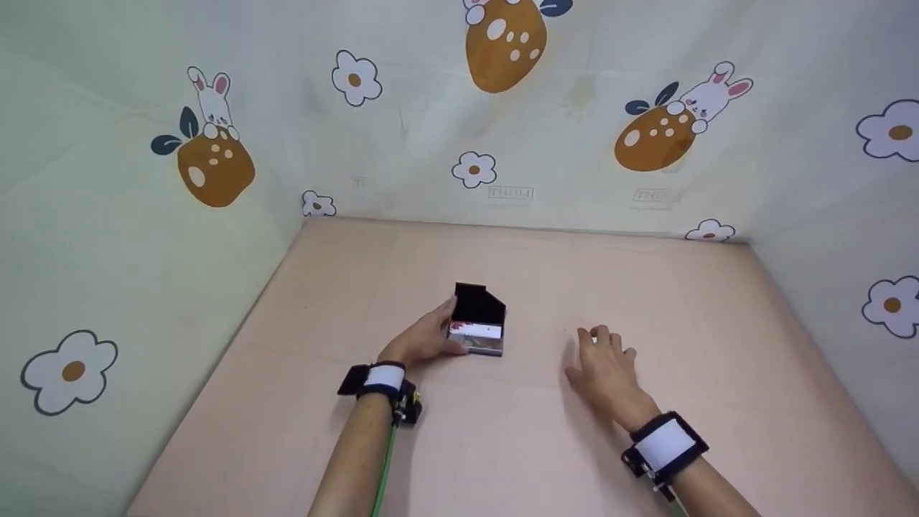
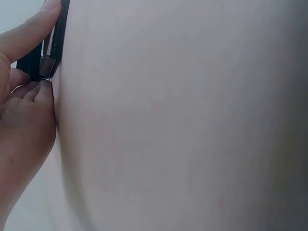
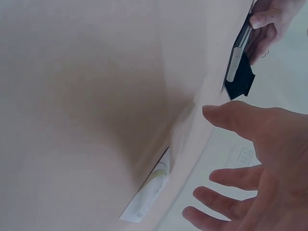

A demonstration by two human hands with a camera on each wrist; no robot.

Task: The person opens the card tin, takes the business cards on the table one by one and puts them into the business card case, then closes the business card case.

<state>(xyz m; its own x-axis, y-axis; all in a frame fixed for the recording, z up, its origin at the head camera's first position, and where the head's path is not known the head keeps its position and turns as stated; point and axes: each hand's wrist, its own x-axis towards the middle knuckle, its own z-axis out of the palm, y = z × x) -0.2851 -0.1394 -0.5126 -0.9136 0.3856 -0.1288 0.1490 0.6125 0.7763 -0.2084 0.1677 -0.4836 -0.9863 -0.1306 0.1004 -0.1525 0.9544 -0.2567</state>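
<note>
My left hand (image 1: 425, 336) holds a small card case (image 1: 485, 345) by its left side, thumb along the front edge. The case's black flap (image 1: 477, 305) stands raised, and a white card with a red print (image 1: 474, 329) shows inside. In the left wrist view the fingers (image 2: 43, 91) grip the case's dark edge (image 2: 58, 36). To the right, my right hand (image 1: 607, 370) hovers with spread, slightly bent fingers and nothing in them. Beyond its fingers, the right wrist view shows a white card (image 3: 148, 192) on the table; in the head view the hand mostly hides it.
The pink tabletop (image 1: 531, 438) runs back to a pale curtain wall (image 1: 402, 143) printed with flowers and rabbits. Similar walls close in the left and right sides. A green cable (image 1: 386, 459) runs along the left forearm from the wrist camera.
</note>
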